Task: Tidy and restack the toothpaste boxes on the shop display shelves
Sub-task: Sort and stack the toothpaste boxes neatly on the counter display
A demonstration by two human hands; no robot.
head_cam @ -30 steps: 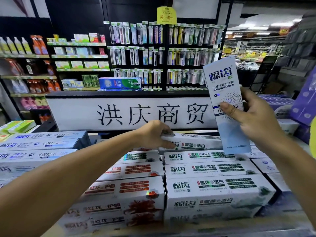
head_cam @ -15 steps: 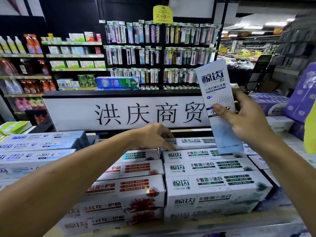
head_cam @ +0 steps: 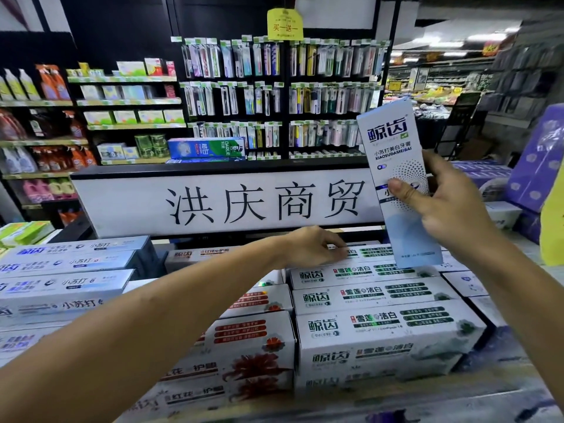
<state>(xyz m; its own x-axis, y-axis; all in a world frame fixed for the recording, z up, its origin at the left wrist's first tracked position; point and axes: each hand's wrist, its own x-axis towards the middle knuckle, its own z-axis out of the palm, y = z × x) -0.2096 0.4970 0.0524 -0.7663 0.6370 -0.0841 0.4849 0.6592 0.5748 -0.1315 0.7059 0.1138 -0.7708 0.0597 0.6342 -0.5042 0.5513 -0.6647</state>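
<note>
My right hand [head_cam: 451,215] grips a tall white and pale-blue toothpaste box [head_cam: 392,157] and holds it upright above the right side of the display. My left hand [head_cam: 311,247] reaches over the stacks to the back row, its fingers lying on the top of a white box with green print [head_cam: 377,251]. In front of that box lie rows of matching green-print boxes [head_cam: 375,325]. Left of them are red-flower boxes [head_cam: 253,331], partly hidden by my left forearm. Blue-print boxes [head_cam: 67,282] are stacked at the far left.
A white sign board with large black characters [head_cam: 262,203] stands right behind the back row. Beyond it is a rack of hanging toothbrushes [head_cam: 274,96], and shelves of bottles stand at the left. Purple packs [head_cam: 537,172] crowd the right edge.
My left hand lowered the green-print box it was holding onto the back row and now rests on it. The upright box in my right hand shifted slightly left.
</note>
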